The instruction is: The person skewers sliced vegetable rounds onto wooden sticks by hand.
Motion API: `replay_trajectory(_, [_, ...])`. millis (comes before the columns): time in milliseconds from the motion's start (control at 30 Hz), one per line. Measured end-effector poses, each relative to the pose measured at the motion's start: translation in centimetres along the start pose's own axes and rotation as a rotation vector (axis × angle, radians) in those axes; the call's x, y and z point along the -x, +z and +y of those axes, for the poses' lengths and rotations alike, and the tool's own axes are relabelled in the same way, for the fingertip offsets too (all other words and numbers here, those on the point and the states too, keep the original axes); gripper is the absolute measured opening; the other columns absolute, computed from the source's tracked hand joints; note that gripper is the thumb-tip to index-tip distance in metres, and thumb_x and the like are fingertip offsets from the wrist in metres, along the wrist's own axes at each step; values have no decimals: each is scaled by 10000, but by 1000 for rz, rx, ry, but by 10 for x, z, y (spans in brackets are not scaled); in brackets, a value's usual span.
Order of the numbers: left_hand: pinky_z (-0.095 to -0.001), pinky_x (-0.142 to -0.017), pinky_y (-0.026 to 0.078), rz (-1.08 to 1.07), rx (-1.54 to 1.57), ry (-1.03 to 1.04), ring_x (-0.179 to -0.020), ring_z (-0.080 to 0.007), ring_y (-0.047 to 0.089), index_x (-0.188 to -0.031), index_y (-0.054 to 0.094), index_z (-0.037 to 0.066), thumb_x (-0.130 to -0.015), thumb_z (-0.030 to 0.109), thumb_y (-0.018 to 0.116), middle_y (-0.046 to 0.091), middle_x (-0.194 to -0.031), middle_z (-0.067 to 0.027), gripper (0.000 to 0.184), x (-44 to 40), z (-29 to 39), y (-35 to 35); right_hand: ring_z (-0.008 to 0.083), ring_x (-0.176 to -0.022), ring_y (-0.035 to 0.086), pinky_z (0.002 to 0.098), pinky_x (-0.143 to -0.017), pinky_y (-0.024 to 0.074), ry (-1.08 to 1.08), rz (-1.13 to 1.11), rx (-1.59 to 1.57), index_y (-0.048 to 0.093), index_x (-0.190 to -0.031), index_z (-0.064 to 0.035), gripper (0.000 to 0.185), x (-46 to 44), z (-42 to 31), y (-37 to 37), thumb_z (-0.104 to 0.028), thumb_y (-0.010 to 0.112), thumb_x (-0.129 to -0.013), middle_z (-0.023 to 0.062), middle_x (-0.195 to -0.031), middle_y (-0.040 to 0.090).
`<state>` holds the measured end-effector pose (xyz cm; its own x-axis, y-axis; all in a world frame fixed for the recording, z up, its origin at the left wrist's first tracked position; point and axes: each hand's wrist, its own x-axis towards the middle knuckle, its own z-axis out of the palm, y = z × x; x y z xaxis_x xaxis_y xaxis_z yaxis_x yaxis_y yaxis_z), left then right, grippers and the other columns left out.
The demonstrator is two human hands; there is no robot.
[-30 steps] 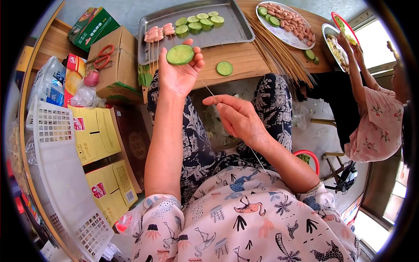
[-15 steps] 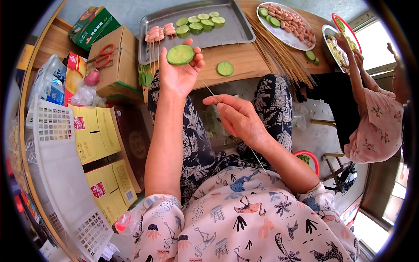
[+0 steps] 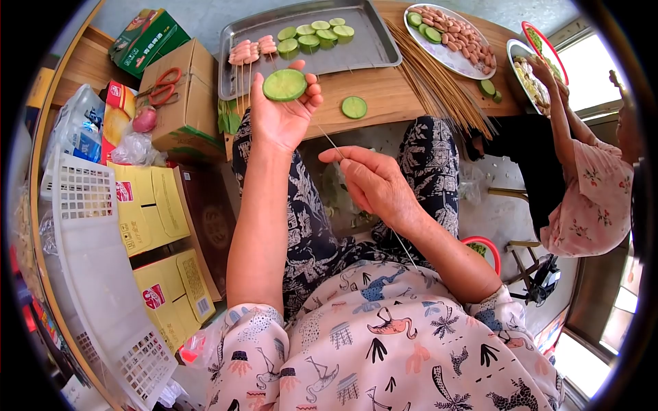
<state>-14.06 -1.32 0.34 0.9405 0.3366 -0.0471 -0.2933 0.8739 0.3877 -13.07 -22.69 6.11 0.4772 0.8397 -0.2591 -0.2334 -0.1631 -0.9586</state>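
Worktop: While the wooden worktop (image 3: 401,96) carries the metal tray (image 3: 363,42), the tray itself bears pink pieces on sticks at its left end and cut green pieces beside them.
Co-worker: to the right of the tray, a person (image 3: 586,198) has both hands (image 3: 550,81) at a metal bowl (image 3: 510,63); they are lower than a second ago, when one was raised toward the red-rimmed container (image 3: 554,58).
Plate: right of the tray, past the bundle of sticks (image 3: 439,85), an oval plate (image 3: 456,66) carries pink pieces and a few green slices.
Left hand: at the near edge of the tray, palm up, the left hand (image 3: 281,125) holds the green slice between thumb and fingers, posed as before.
Right hand: nearer the body than the tray, the right hand (image 3: 377,183) pinches the skewer between thumb and forefinger, its place all but unchanged.
Skewer: thin and straight, the skewer (image 3: 330,142) slants up from the shirt under the right hand toward the left palm; whether its tip enters the slice cannot be seen.
Green slice: by the tray's near edge, the green slice (image 3: 284,85) is round and thick, pale-faced with a darker rim.
Loose slice: a similar slice (image 3: 354,107) lies flat on the worktop, just before the tray.
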Motion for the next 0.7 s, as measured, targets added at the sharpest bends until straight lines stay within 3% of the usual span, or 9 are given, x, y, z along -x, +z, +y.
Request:
replay_trajectory(533, [-374,-650,476,21,-16,35,-702,-247,534,-1115,545,-39,-965,454,209,593,-832,-150,615,6,-5,10,15,-421,314,190,-409,249,-25,35,-20,605,-1094,19,281,-13,0,11,-125,399,-970,-68,-499,368])
replay_trajectory(600, [-375,-649,470,28,-7,34,-699,-249,531,-1111,545,-39,-966,449,209,592,-830,-151,609,6,-6,10,-3,-500,332,187,-435,249,-63,55,-86,638,-996,15,232,-17,0,12,-102,442,-951,-98,-566,384])
replay_trajectory(700, [-374,-647,464,35,9,34,-695,-250,527,-1103,544,-37,-963,445,212,589,-827,-153,602,5,-5,10,-2,-504,326,190,-435,242,-84,76,-54,639,-972,23,230,-22,3,14,-103,447,-949,-96,-568,378])
